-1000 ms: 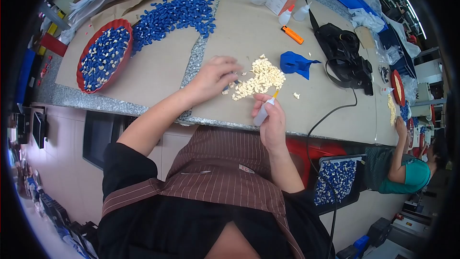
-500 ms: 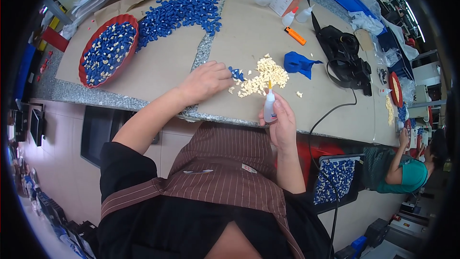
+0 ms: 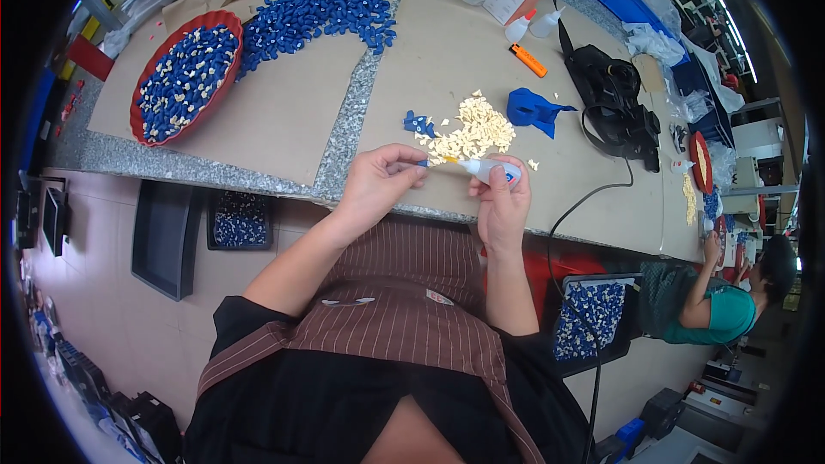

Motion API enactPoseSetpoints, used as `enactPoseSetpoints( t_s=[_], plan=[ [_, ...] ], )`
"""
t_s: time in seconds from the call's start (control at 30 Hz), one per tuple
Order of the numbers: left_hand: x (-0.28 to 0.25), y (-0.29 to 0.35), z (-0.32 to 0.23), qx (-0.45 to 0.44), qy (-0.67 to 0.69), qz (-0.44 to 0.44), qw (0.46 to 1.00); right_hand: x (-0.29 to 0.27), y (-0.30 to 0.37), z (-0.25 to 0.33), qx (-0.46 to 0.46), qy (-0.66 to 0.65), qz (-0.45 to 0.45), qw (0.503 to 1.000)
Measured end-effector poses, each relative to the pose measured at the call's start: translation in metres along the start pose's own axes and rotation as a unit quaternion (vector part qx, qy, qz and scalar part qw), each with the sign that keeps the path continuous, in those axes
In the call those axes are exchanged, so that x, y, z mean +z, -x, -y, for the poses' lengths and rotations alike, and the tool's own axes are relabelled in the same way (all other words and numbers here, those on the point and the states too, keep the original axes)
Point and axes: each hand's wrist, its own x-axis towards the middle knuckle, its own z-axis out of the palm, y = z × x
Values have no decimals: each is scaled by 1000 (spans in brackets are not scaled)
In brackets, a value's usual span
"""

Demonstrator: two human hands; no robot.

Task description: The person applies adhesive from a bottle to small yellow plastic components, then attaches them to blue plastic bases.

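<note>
Between the thumb and fingers of my left hand (image 3: 382, 179) is a small blue piece (image 3: 422, 163), mostly hidden by the fingertips. My right hand (image 3: 503, 202) is closed around a white glue bottle (image 3: 491, 172), tilted so that its yellow nozzle points left at the blue piece. Whether nozzle and piece touch, I cannot tell. Just beyond my hands a pile of small cream-coloured pieces (image 3: 481, 129) lies on the brown paper. A few blue pieces (image 3: 418, 123) sit at the pile's left side.
At far left stands a red bowl (image 3: 137, 112) of blue and cream pieces, beside a heap of blue pieces (image 3: 318, 13). Rightward lie a blue cloth (image 3: 534, 112), an orange cutter (image 3: 528, 60), more bottles (image 3: 545, 23) and a black strapped device (image 3: 614, 103). A person (image 3: 718, 305) works farther right.
My left hand has come back from the blue pieces with one in its fingers. My right hand has tipped the bottle from upright to nearly level, nozzle toward that piece.
</note>
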Motion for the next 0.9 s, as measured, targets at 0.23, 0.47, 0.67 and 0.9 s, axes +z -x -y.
enactPoseSetpoints(
  t_s=[0.23,0.47,0.67,0.9],
  plan=[
    [0,-1,2,14,-27,-1,1000,-1,6,-7,-48,80,8,996],
    [2,-1,5,15,-52,-8,999,-3,7,-6,-54,106,11,993],
    [2,-1,7,14,-53,-11,998,-1,7,-5,-44,113,11,993],
    [2,0,6,14,-57,-13,998,0,7,-5,-30,120,5,992]
  ],
)
